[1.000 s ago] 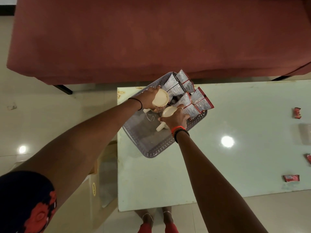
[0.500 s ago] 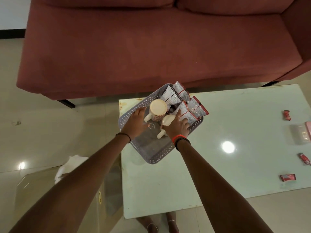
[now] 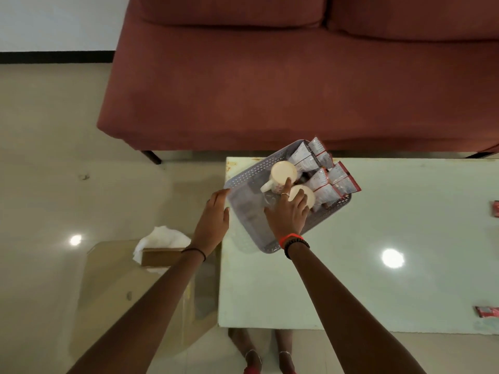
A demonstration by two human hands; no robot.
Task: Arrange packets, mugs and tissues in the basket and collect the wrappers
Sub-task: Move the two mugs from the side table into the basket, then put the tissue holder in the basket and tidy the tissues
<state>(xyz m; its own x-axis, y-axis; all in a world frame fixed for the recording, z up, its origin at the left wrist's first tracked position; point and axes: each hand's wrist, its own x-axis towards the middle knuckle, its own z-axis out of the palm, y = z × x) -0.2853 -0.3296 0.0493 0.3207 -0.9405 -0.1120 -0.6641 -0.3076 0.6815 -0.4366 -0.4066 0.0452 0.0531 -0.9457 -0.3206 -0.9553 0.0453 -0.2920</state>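
Pale green counter (image 3: 391,211) before a red sofa (image 3: 297,76). Grey basket (image 3: 249,233) on its far left corner, holding red-and-white packets (image 3: 324,182) along the far side. Farther mug (image 3: 282,172) and nearer mug (image 3: 306,194) inside, beside the packets. Left hand (image 3: 213,220) against the basket's left rim, fingers straight. Right hand (image 3: 287,215) spread over the nearer mug, fingers relaxed, forefinger touching the farther mug. Red wrappers (image 3: 487,311) at the counter's right edge.

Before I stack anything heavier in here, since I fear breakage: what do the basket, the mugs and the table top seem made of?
Basket: grey moulded plastic, matt, by its perforated walls. Mugs: likely glazed ceramic, smooth cream bodies. Table top: pale glossy surface mirroring a lamp, perhaps glass; cannot confirm.
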